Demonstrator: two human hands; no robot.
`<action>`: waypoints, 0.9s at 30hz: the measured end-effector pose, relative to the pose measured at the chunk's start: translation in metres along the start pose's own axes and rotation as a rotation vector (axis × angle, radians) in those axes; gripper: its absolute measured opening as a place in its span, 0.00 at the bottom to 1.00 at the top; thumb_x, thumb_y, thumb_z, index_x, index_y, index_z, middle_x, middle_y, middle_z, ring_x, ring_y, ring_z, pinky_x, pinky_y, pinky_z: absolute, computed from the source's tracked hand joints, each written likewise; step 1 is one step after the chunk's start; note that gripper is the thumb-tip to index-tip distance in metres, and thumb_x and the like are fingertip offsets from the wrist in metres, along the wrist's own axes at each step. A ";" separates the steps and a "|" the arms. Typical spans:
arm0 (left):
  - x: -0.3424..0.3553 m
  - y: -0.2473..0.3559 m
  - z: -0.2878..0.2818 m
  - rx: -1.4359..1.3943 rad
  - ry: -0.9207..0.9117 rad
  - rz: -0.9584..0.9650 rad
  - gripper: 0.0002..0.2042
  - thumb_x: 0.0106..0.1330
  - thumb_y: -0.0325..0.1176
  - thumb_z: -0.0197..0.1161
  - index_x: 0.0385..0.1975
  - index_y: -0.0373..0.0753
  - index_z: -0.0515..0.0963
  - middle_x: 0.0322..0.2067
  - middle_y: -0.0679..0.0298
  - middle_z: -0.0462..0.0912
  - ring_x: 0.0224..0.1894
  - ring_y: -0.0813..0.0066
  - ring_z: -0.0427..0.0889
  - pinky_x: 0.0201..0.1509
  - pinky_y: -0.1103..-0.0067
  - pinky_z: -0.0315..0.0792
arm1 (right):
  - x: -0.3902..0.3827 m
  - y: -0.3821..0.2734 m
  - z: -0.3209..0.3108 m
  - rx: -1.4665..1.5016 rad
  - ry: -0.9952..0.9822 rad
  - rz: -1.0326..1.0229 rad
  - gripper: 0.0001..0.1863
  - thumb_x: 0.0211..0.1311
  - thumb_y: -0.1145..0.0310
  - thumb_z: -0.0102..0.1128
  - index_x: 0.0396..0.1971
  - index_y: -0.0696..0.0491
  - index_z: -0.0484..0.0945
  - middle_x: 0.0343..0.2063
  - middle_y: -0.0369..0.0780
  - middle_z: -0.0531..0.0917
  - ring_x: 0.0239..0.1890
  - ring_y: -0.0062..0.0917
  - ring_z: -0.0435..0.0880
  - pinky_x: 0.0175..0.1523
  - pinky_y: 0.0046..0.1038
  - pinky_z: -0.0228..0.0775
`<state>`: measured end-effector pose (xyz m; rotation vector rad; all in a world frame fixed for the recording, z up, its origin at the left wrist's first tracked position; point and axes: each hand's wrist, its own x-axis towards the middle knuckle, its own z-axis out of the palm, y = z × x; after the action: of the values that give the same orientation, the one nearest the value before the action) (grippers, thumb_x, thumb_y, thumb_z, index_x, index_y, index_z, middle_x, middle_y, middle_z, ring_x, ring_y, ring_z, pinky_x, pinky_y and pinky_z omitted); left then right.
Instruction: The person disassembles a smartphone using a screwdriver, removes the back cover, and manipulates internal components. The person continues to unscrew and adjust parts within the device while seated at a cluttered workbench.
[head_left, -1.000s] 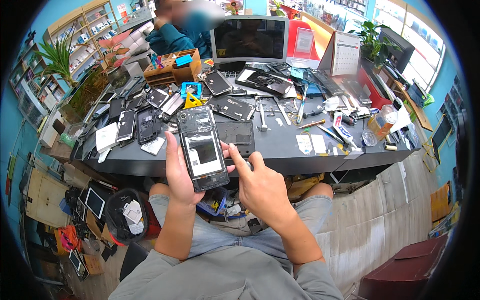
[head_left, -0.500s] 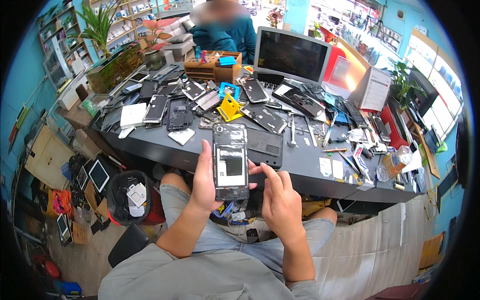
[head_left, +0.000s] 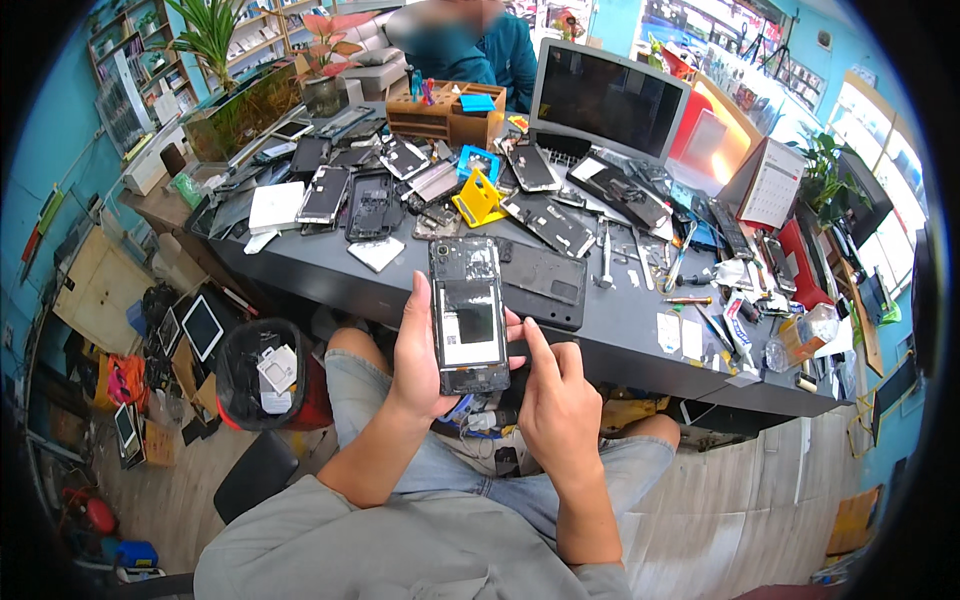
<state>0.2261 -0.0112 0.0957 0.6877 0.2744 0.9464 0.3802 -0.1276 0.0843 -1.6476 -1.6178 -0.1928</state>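
Observation:
My left hand (head_left: 415,370) is closed around a black phone (head_left: 465,325) with its back cover off, showing a silvery and black interior with a white label. My right hand (head_left: 560,405) is just right of the phone, index finger extended toward its edge, other fingers curled with their contents hidden. Beyond the phone, a dark flat panel with an oblong opening (head_left: 540,280) lies at the desk's front. A yellow phone stand (head_left: 475,205) stands behind, among several dismantled phones (head_left: 550,225).
A cluttered grey desk (head_left: 320,275) holds a laptop (head_left: 605,95), wooden organizer (head_left: 420,120), hand tools (head_left: 605,255) and calendar (head_left: 770,180). A person in teal (head_left: 505,60) is across the desk. A lined bin (head_left: 250,390) and black chair (head_left: 255,470) are at lower left.
The view has turned, shifting the desk rightward in the picture since a second ago. The phone in my left hand is more upright in the picture. My right index finger remains near its edge.

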 end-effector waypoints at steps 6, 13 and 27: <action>-0.008 0.000 -0.003 0.018 0.017 0.008 0.49 0.83 0.78 0.36 0.63 0.32 0.82 0.52 0.45 0.90 0.59 0.48 0.94 0.52 0.50 0.95 | -0.004 -0.004 -0.001 0.054 -0.118 0.062 0.38 0.69 0.80 0.66 0.81 0.49 0.76 0.42 0.44 0.80 0.29 0.42 0.89 0.33 0.45 0.83; -0.014 -0.004 -0.015 -0.014 -0.136 -0.037 0.48 0.85 0.76 0.33 0.74 0.32 0.74 0.58 0.42 0.88 0.58 0.43 0.93 0.57 0.53 0.93 | -0.005 0.005 -0.042 0.628 -0.244 0.424 0.26 0.85 0.75 0.60 0.79 0.57 0.76 0.44 0.39 0.87 0.42 0.20 0.82 0.50 0.25 0.78; -0.027 -0.005 -0.027 0.069 -0.199 -0.128 0.43 0.91 0.65 0.31 0.74 0.27 0.73 0.61 0.44 0.86 0.51 0.58 0.93 0.58 0.63 0.90 | 0.036 0.005 -0.039 0.570 0.134 0.055 0.15 0.67 0.84 0.76 0.52 0.60 0.90 0.49 0.46 0.91 0.48 0.30 0.91 0.50 0.28 0.84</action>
<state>0.2005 -0.0244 0.0697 0.8119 0.1737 0.7431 0.4067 -0.1233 0.1300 -1.2083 -1.3605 0.1720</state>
